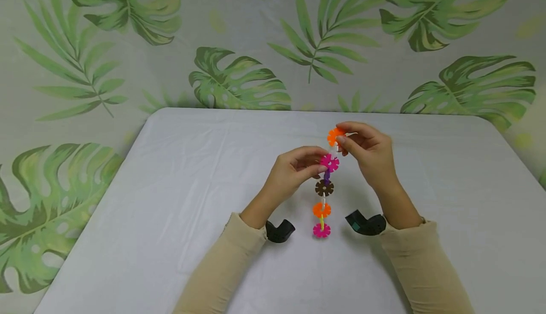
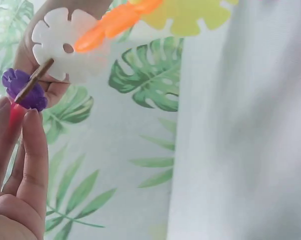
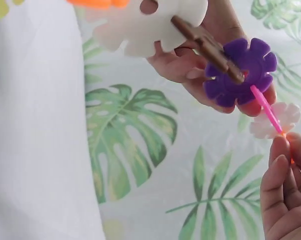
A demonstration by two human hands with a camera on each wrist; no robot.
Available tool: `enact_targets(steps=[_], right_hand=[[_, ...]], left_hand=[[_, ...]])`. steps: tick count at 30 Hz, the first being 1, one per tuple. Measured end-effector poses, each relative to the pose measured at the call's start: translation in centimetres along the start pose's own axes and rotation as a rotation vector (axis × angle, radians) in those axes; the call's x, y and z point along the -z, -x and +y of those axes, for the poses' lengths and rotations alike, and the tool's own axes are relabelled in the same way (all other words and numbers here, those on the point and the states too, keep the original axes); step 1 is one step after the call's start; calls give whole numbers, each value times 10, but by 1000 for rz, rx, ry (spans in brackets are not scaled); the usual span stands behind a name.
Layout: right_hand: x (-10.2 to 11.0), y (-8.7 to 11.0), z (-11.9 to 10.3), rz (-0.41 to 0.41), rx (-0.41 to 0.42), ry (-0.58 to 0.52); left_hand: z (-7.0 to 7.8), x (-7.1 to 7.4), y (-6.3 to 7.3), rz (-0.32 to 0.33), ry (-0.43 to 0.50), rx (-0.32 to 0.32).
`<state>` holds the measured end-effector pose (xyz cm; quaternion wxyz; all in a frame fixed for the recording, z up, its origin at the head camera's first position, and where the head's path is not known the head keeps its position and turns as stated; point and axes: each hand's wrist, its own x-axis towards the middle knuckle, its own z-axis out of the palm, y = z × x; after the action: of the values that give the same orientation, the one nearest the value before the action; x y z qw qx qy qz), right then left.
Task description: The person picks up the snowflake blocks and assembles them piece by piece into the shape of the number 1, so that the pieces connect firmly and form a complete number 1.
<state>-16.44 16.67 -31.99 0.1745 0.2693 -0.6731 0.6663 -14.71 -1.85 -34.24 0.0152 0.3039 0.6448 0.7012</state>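
Observation:
A chain of slotted snowflake discs hangs upright between the hands. My left hand [image 1: 294, 169] pinches a pink snowflake disc [image 1: 330, 163] in its upper part. Higher up, my right hand [image 1: 371, 150] pinches the orange snowflake disc [image 1: 334, 137] at the top end between thumb and fingers. A white disc [image 3: 289, 120] joins these two. Below the pink one follow a purple disc [image 3: 240, 75], a brown disc [image 1: 324, 188], a white disc [image 2: 53, 37], an orange disc [image 1: 322, 210], a yellow disc [image 2: 190, 15] and, lowest, another pink disc [image 1: 322, 231].
A white-covered table [image 1: 179, 186] lies under the hands. Black curved camera mounts, one at the left wrist [image 1: 279, 231] and one at the right wrist [image 1: 365, 222], flank the chain's lower end. Behind the table's far edge stands a leaf-print backdrop [image 1: 256, 24].

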Motion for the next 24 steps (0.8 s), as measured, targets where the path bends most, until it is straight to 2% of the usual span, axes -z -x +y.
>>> enact_targets(steps=[4,11,15,19,24], right_hand=[[1,1,10,-38,-60,27],[8,3,33,-122,-240,-9],[10,4,44,-163,-311,6],[9,6,53,-164,-348,53],[9,10,66,-135,-394,60]], left_hand=[[0,-2,1,27,41,58],[-15,-2,1,46,37,127],[-24,0,2,64,16,162],[-31,2,2,63,-19,195],[-35,3,2,59,-72,257]])
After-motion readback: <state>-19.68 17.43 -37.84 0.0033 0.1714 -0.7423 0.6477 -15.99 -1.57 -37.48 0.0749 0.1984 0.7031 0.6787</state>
